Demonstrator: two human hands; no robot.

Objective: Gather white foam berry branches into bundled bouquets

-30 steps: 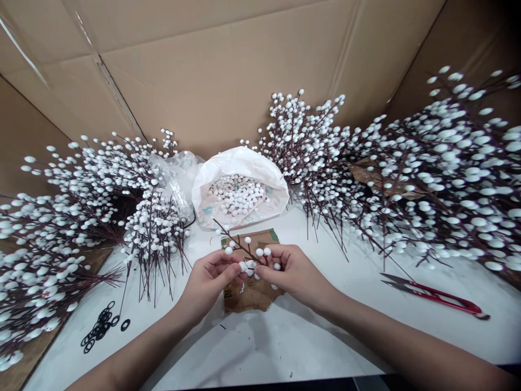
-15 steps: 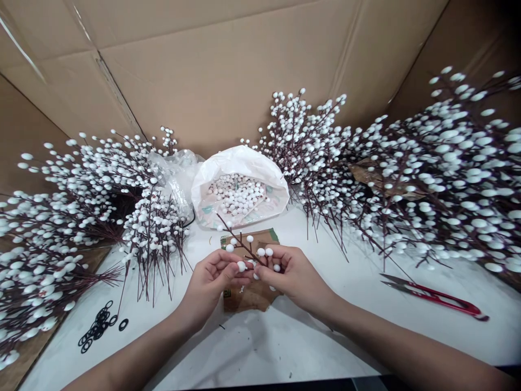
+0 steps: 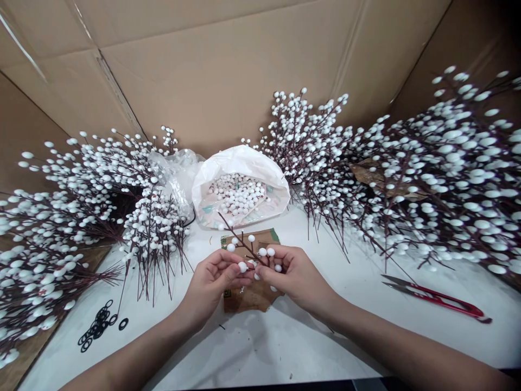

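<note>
Between thumb and fingers, my left hand (image 3: 215,277) pinches a single white berry (image 3: 242,266). My right hand (image 3: 290,270) is closed on a brown artificial berry branch (image 3: 240,243), which slants up and to the left with several white berries along it. The two hands almost meet, and the held berry is close to the branch's side. Whether the berry touches a twig I cannot tell, since fingers cover that spot. Under the hands lies a flat piece of brown cardboard (image 3: 248,301) with green print and a few loose berries on it.
Behind the hands, a white bag (image 3: 240,160) holds many loose berries. Bunches of berry stems stand at left (image 3: 154,233) and right (image 3: 317,146). Red-handled thread snips (image 3: 439,300) lie at right, black rings (image 3: 97,326) at left. Cardboard walls (image 3: 220,70) enclose the white table (image 3: 345,336).
Hardly anything differs. Both hands keep their hold on the berry and the branch, and the whole view has shifted very slightly.
</note>
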